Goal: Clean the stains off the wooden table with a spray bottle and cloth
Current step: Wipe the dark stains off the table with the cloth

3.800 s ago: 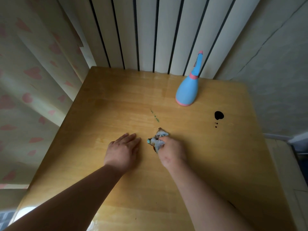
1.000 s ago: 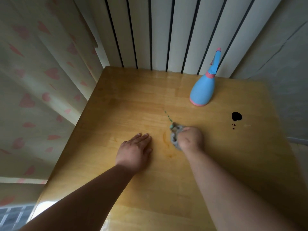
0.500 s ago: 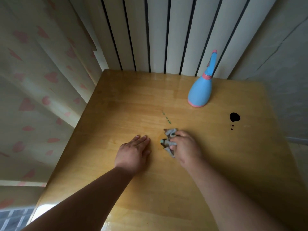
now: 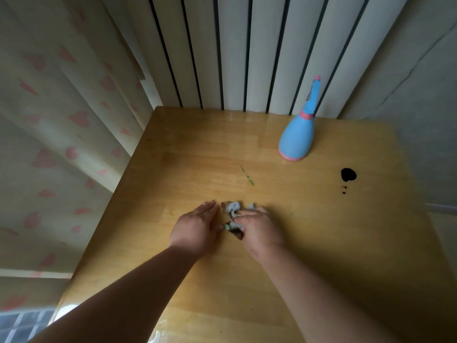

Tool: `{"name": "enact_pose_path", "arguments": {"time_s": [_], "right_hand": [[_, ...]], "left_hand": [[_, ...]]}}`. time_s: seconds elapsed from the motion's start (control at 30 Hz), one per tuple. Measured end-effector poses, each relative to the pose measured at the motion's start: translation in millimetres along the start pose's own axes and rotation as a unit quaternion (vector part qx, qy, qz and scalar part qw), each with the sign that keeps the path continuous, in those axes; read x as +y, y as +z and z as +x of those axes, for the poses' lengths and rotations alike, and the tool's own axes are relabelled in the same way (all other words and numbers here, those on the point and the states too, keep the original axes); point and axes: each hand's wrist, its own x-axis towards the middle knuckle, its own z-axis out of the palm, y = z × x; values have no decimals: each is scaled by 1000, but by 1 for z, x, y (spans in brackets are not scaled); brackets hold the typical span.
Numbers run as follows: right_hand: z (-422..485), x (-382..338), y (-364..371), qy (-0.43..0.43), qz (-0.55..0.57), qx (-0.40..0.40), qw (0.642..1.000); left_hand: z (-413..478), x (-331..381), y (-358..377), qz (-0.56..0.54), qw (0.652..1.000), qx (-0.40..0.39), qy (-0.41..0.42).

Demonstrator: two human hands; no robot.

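Observation:
My right hand (image 4: pixel 259 231) presses a crumpled grey-white cloth (image 4: pixel 232 209) onto the wooden table (image 4: pixel 321 243) near its middle, fingers closed over it. My left hand (image 4: pixel 196 227) lies flat on the wood just left of the cloth, fingers together, holding nothing. A blue spray bottle (image 4: pixel 298 137) with a pink base and pink nozzle stands upright at the back right. A black blot (image 4: pixel 348 175) with small droplets below it sits right of the bottle. A short dotted green streak (image 4: pixel 248 176) lies beyond the cloth.
A white ribbed panel wall (image 4: pixel 235 53) stands behind the table. A curtain with pink hearts (image 4: pixel 61 120) hangs along the left edge. A grey wall (image 4: pixel 425 95) borders the right side.
My right hand has dragged the cloth left and toward me, so it now almost touches my left hand. The left hand has stayed flat in place. Bottle and black blot are unmoved.

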Motion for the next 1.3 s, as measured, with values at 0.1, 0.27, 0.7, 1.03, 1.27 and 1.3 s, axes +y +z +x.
{"name": "enact_pose_path", "arguments": {"time_s": [0.1,0.27,0.7,1.03,1.27,1.3], "right_hand": [[8,13,-10,72,-45,22,996],[44,9,-20,146,-56,51,986],[0,33,-25,78,-59,50,994],[-16,15,7,-31,10,53,998],[-14,47,-19,95,-32,115,988],[-12,40,-18,121,-23,116,986]], "left_hand": [[1,3,-4,8,1000,-11,2],[3,2,-3,6,1000,-14,3],[3,1,-4,-4,999,-39,-12],[2,0,-1,12,999,-31,-13],[0,3,-1,8,999,-31,-23],[0,4,-1,7,999,-28,-27]]}}
